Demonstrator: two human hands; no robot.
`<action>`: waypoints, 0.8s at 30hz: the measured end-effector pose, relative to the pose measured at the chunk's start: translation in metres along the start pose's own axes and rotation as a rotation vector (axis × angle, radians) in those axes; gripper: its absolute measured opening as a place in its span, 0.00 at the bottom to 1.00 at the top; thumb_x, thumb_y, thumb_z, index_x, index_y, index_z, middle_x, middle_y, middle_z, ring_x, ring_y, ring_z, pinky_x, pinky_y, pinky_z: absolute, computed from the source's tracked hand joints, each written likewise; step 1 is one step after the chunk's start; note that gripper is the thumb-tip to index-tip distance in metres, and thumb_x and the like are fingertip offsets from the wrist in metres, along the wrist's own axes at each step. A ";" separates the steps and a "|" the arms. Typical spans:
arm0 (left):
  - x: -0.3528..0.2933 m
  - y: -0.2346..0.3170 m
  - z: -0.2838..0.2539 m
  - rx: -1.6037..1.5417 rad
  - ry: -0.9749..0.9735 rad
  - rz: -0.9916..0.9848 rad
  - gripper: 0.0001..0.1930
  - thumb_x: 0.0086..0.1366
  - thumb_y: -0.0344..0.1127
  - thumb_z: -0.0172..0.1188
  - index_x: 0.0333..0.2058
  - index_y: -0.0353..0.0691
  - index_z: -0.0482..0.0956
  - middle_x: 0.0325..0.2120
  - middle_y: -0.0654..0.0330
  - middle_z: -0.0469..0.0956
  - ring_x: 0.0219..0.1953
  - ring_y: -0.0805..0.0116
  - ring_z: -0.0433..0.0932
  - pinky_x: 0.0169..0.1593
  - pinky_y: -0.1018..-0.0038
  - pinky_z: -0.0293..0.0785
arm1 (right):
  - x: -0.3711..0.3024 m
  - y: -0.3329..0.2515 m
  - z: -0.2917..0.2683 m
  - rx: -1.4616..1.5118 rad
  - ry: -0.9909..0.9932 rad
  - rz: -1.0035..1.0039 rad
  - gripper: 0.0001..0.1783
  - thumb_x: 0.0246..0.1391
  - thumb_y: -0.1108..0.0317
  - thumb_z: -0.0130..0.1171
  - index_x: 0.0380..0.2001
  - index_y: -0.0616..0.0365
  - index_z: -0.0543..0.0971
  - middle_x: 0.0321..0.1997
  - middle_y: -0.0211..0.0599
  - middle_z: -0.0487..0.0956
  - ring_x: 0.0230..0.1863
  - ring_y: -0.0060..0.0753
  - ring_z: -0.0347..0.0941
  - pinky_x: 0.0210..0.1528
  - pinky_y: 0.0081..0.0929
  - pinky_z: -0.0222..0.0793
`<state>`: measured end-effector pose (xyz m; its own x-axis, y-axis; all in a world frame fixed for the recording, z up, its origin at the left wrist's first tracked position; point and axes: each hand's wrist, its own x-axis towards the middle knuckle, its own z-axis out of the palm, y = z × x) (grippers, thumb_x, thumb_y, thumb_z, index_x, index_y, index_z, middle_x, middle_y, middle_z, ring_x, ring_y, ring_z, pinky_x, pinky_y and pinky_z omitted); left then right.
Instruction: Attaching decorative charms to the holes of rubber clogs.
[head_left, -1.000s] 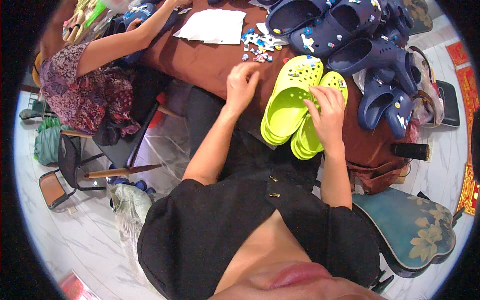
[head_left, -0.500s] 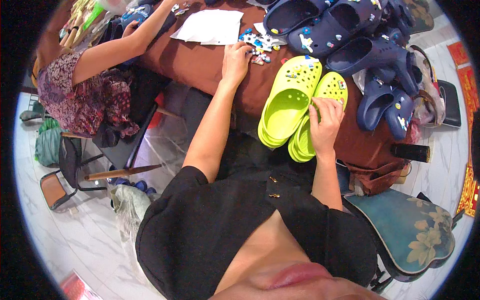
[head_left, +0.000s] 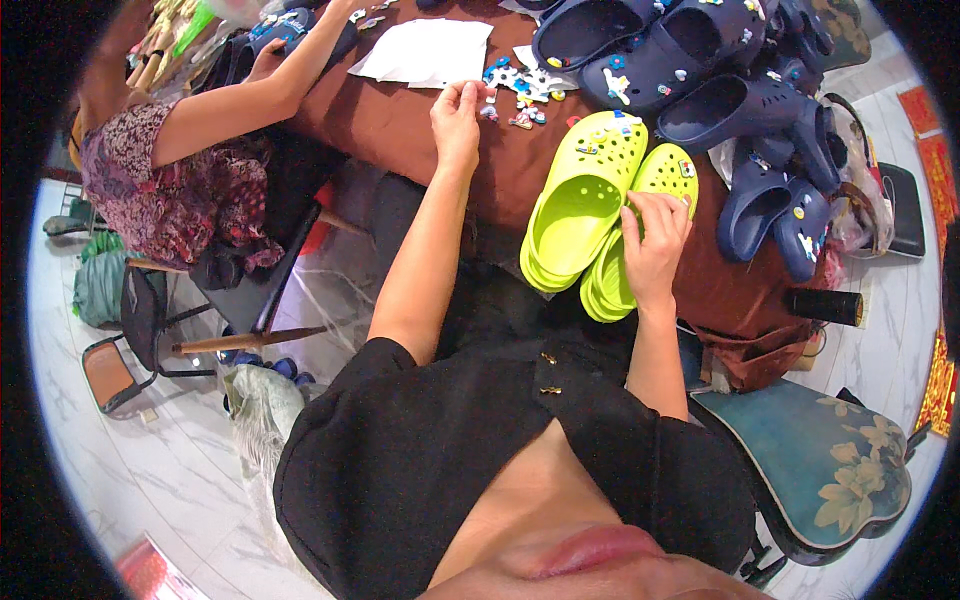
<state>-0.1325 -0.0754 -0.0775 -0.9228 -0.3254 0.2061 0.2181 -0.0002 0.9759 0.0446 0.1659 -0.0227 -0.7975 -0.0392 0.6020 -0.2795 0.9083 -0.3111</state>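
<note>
My left hand (head_left: 456, 130) is just left of a small heap of shoe charms (head_left: 524, 86), thumb and forefinger pinched together. Whatever lies between those fingertips is too small to make out. Two lime-green clogs with holes lie side by side at the table edge. The left clog (head_left: 575, 225) has charms near its toe. On the right clog (head_left: 667, 172) one charm shows at the toe. My right hand (head_left: 656, 245) grips this right clog, fingers bent over its upper and thumb toward the opening, hiding part of it.
Several navy clogs (head_left: 690, 110) with charms are piled at the far right. White paper (head_left: 425, 52) lies on the brown tablecloth (head_left: 350, 115). At left a co-worker's arm (head_left: 235, 115) reaches over the table. A black cylinder (head_left: 825, 306) and a padded chair (head_left: 800, 450) are at right.
My left hand has drawn away from the charm heap, slightly to the left, its fingertips now pinched and lifted. My right hand has stayed on the right lime-green clog.
</note>
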 end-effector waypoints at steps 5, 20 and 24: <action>-0.002 0.000 0.004 -0.211 -0.020 -0.173 0.09 0.73 0.34 0.53 0.38 0.34 0.78 0.32 0.58 0.83 0.33 0.75 0.79 0.33 0.79 0.72 | 0.000 0.001 0.001 -0.007 -0.021 0.002 0.11 0.51 0.70 0.64 0.39 0.57 0.81 0.41 0.36 0.81 0.49 0.42 0.70 0.55 0.41 0.60; -0.012 -0.010 0.001 -0.118 0.085 0.074 0.08 0.71 0.28 0.50 0.46 0.35 0.74 0.36 0.57 0.83 0.37 0.72 0.79 0.40 0.75 0.77 | 0.001 0.003 -0.001 -0.010 -0.038 0.012 0.11 0.52 0.70 0.64 0.40 0.58 0.81 0.42 0.37 0.81 0.50 0.44 0.71 0.58 0.43 0.60; -0.021 0.005 -0.031 0.162 -0.086 0.179 0.10 0.65 0.30 0.62 0.45 0.36 0.78 0.37 0.60 0.83 0.38 0.72 0.79 0.43 0.75 0.77 | -0.001 0.008 -0.010 0.145 0.078 0.081 0.10 0.54 0.72 0.63 0.41 0.59 0.82 0.42 0.40 0.81 0.50 0.46 0.73 0.57 0.42 0.65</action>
<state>-0.1020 -0.0982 -0.0787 -0.8995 -0.2246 0.3749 0.3328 0.2039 0.9207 0.0482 0.1774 -0.0182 -0.7780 0.0695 0.6244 -0.2949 0.8372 -0.4606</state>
